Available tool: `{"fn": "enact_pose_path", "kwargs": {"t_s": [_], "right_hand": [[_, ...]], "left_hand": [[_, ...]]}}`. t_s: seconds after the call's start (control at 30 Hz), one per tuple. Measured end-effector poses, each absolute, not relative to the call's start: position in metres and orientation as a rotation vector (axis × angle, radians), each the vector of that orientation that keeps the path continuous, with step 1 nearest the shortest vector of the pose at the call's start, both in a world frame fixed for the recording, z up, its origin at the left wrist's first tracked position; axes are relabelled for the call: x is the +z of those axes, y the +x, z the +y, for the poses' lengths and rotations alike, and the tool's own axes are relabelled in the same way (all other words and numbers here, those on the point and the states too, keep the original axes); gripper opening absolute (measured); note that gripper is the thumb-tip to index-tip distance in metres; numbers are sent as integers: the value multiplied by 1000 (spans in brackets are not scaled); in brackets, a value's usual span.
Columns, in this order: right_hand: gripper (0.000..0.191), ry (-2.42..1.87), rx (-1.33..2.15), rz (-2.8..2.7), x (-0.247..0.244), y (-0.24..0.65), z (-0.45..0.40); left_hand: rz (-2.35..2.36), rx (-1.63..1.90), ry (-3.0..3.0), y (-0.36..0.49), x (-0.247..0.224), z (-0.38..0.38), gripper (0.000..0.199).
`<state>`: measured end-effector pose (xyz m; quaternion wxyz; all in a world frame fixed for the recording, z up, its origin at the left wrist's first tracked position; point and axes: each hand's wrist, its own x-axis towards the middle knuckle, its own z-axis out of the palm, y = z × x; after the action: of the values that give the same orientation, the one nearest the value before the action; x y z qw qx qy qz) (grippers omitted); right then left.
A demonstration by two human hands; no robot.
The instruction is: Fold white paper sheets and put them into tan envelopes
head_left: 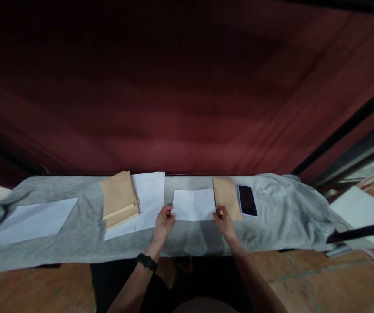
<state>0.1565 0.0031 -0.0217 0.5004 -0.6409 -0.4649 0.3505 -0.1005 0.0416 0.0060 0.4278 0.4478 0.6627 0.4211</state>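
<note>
A white sheet of paper (193,204) with a crease down its middle is held between my two hands over the grey cloth. My left hand (165,221) pinches its lower left edge between thumb and fingers. At the lower right edge, my right hand (222,221) grips the same sheet. Just right of it lies a brown envelope (228,198), partly behind my right hand. Left of my hands, a stack of brown envelopes (118,195) rests on larger white paper (149,195).
A phone (248,201) lies right of the single envelope. Another white sheet (33,221) is at the far left of the grey cloth (85,243). A dark red panel (174,130) rises behind the surface. A white board-like piece (363,213) sits at the far right.
</note>
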Motion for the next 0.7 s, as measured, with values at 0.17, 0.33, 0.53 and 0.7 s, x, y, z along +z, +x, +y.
{"fn": "enact_pose_path", "kwargs": {"t_s": [0.17, 0.33, 0.53, 0.7], "right_hand": [[42, -1646, 616, -1316, -32, 146, -1], [41, -1702, 473, -1492, -29, 133, 0], [38, -1862, 295, -1626, -23, 132, -11], [41, -1741, 294, -1778, -19, 107, 7]], "left_hand": [[1767, 1077, 1282, -108, 1, 31, 28], [1877, 940, 1592, -108, 3, 25, 34], [2061, 517, 2139, -88, 9, 0, 41], [1937, 421, 2417, -48, 9, 7, 49]]}}
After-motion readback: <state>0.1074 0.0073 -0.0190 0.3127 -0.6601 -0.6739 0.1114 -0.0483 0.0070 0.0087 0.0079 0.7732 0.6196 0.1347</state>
